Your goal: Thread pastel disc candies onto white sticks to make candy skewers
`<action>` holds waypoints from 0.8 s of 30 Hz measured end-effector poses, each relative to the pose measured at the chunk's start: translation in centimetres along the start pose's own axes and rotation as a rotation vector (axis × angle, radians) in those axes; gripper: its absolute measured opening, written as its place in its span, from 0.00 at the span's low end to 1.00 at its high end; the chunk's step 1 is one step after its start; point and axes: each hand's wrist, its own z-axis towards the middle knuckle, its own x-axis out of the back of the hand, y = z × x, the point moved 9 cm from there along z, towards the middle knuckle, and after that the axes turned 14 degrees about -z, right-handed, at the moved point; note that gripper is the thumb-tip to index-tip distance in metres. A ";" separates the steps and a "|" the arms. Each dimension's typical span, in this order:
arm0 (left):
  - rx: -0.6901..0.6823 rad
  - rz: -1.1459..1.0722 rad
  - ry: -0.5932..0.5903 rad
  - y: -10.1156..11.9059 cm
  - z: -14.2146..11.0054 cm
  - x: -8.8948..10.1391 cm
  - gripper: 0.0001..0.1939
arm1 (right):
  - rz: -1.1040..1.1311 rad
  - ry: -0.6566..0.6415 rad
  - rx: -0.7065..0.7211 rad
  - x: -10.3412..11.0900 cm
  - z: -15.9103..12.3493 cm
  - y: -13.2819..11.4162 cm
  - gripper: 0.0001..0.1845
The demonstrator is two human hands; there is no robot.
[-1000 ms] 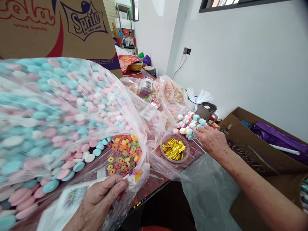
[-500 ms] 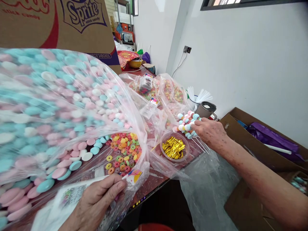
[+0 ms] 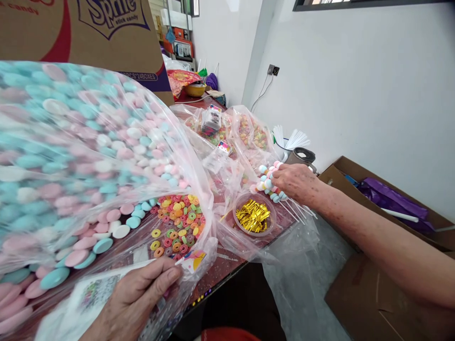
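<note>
My left hand (image 3: 137, 300) is closed on the edge of a big clear plastic bag (image 3: 81, 156) full of pink, blue and white disc candies, with a paper label under the fingers. Colourful ring candies (image 3: 177, 225) lie inside clear plastic just above that hand. My right hand (image 3: 295, 182) rests closed over a bunch of pastel candy skewers (image 3: 267, 182) on white sticks, on the red table (image 3: 227, 267). A clear tub of gold twist ties (image 3: 253, 215) stands just left of that hand.
A Sprite stick-candy carton (image 3: 106, 33) stands behind the big bag. More candy bags (image 3: 249, 132), a cup of white sticks (image 3: 289, 142) and a brown cup (image 3: 302, 156) sit further back. An open carton with purple plastic (image 3: 387, 199) is at right. Loose clear plastic (image 3: 302, 274) hangs off the table edge.
My right hand slid left over the candy skewers and closed on them. The view drifted slightly, and the left hand kept its hold on the bag.
</note>
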 end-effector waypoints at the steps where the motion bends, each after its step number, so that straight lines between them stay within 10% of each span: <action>1: -0.020 0.002 0.001 0.1 0.0 0.0 0.19 | -0.004 -0.002 0.020 0.1 0.3 0.0 0.09; 24: -0.172 0.070 0.012 0.5 -0.7 0.3 0.15 | -0.061 -0.011 0.193 0.9 4.5 -0.5 0.09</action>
